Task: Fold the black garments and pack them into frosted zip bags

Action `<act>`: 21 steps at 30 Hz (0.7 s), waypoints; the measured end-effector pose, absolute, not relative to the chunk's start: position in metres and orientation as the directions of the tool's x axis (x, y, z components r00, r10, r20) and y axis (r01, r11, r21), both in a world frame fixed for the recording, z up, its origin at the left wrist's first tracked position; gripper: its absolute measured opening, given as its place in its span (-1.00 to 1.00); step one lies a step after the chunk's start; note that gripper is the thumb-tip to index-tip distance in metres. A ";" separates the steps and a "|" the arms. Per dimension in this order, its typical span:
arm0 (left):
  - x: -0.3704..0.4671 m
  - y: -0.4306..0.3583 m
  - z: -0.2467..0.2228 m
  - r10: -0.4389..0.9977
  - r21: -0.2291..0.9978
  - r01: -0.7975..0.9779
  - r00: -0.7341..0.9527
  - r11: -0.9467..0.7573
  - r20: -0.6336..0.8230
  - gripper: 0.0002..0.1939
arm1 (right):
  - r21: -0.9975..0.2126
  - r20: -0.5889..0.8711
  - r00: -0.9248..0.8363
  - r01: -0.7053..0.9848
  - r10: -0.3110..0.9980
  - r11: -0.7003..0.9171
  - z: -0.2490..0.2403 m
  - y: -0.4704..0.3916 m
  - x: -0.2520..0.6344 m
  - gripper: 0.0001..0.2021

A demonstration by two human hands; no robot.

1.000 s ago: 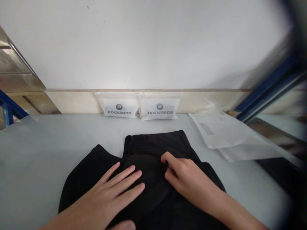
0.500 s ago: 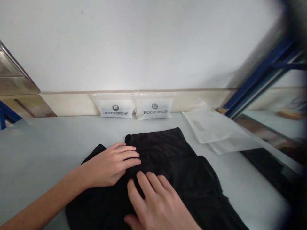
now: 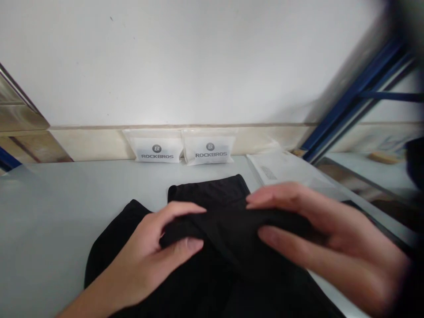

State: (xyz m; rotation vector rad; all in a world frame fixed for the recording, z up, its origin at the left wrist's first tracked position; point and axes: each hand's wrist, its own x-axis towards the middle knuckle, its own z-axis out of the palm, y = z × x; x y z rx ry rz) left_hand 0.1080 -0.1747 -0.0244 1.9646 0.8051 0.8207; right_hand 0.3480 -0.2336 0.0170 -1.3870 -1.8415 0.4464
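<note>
A black cloth garment [image 3: 212,282] lies over the front middle of the grey table. Part of it is lifted into a fold between both hands. My left hand [image 3: 149,251] grips the fold's left end, thumb below and fingers above. On the right, my right hand [image 3: 324,238] holds the other end of the fold between thumb and fingers, slightly blurred. The garment's far edge lies flat behind the fold, and its lower part runs out of the picture.
Two white ROCKBROS packets [image 3: 157,148] [image 3: 210,148] lean against the back wall. Clear plastic bags [image 3: 281,165] lie at the back right of the grey table [image 3: 59,198], partly behind my right hand. A blue metal frame [image 3: 347,97] rises at the right.
Both hands were resting on the flat garment with fingers spread. Now they grip a raised fold of it, and my right hand has moved right and up.
</note>
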 end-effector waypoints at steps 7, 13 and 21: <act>0.178 -0.080 0.040 0.779 0.933 -0.258 0.519 -0.249 0.352 -0.77 | -0.767 0.290 -0.272 0.508 0.918 0.393 0.094 -0.128 0.388 -0.66; 0.168 -0.072 0.082 0.652 0.744 -0.042 0.449 -0.667 0.610 -0.70 | -0.614 0.463 -0.340 0.542 0.818 0.573 0.120 -0.119 0.385 -0.44; 0.118 -0.183 -0.020 0.614 0.678 0.315 0.746 -0.664 0.256 -0.77 | -0.411 0.349 -0.543 0.644 0.764 0.646 0.000 -0.227 0.364 -0.65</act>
